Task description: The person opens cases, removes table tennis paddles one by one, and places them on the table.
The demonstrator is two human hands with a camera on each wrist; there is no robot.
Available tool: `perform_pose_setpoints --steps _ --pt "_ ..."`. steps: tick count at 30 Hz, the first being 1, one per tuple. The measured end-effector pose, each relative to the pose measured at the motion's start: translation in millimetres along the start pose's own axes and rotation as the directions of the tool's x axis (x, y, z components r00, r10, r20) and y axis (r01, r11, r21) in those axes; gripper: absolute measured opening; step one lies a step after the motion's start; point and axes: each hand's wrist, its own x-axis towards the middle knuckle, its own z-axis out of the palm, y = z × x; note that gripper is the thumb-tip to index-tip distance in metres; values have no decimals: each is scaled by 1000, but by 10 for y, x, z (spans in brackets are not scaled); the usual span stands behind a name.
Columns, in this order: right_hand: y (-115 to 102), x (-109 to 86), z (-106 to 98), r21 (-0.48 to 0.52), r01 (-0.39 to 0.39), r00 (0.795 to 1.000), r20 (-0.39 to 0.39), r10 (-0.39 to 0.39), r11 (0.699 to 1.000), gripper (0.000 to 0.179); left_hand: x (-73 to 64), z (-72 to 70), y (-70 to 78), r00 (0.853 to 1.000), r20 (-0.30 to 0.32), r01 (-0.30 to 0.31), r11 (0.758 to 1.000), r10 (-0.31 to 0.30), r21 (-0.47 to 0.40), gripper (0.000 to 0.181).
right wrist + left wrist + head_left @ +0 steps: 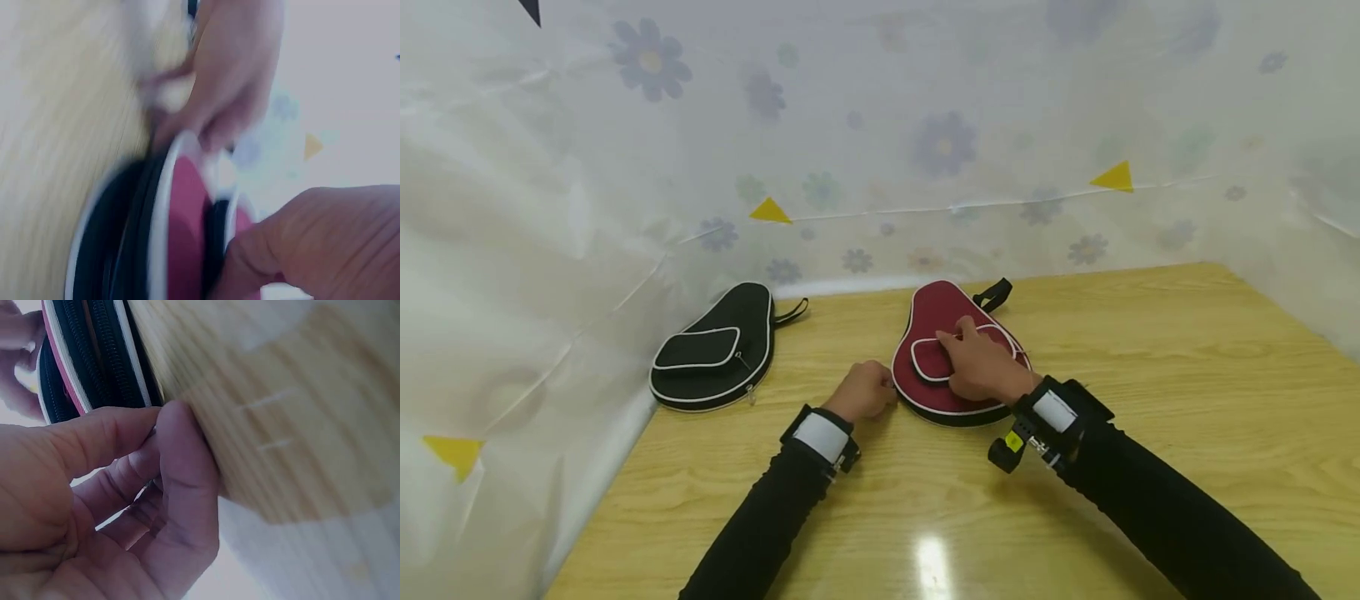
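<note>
A dark red table tennis bat case (938, 307) with white piping lies on the table, its narrow end pointing away. My left hand (865, 390) is at the case's left edge, where thumb and forefinger pinch the small zipper pull, mostly hidden by the fingertips. In the left wrist view, the black zipper (112, 353) runs along the case's side right up to those fingers. On top of the case, my right hand (983, 367) grips the raised front pocket (928, 360), thumb against its near side and fingers over it.
A black bat case (718, 350) with white piping and a wrist loop lies to the left. The red case's black strap (994, 295) sticks out at its far right. Wood-grain table (1150, 375) extends to the right; a flower-patterned sheet (865, 150) hangs behind and at the left.
</note>
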Motion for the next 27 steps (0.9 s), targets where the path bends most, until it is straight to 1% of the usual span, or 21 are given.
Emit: perform_pose_setpoints --steps 2,4,6,8,11,13,15,17,19,22,27 --pt "-139 5 -11 77 -32 998 65 27 997 72 6 -2 3 1000 -17 -16 999 17 32 37" --pt "-259 26 -7 128 -76 993 103 63 989 76 15 -9 6 999 -34 -29 997 31 65 33" --pt "-342 56 17 133 -107 991 90 95 985 78 20 -17 11 998 -48 -38 995 42 90 29" --pt "-385 79 61 107 -127 991 45 122 986 74 21 -21 16 998 -48 -44 994 49 99 27" --pt "-382 96 133 22 -120 992 -39 121 993 64 22 -17 22 998 -35 -40 994 44 103 29" --pt "-364 96 165 -2 -114 991 -68 113 994 58 22 -10 25 999 -25 -35 994 37 100 31" --pt "-343 97 178 -1 -96 992 -78 95 995 56 23 -2 27 999 -19 -32 995 34 98 32" --pt "-330 101 174 21 -79 994 -69 80 997 56 24 4 29 999 -13 -28 995 29 95 33" --pt "-322 112 163 50 -62 997 -49 65 997 55 22 13 24 999 -16 -33 995 34 97 32" --pt "-316 123 147 80 -38 999 -18 40 996 54 18 22 15 1000 -11 -23 996 25 90 33" --pt "-291 115 127 107 -21 1000 9 20 994 51 7 26 4 999 -20 -39 995 41 93 34"
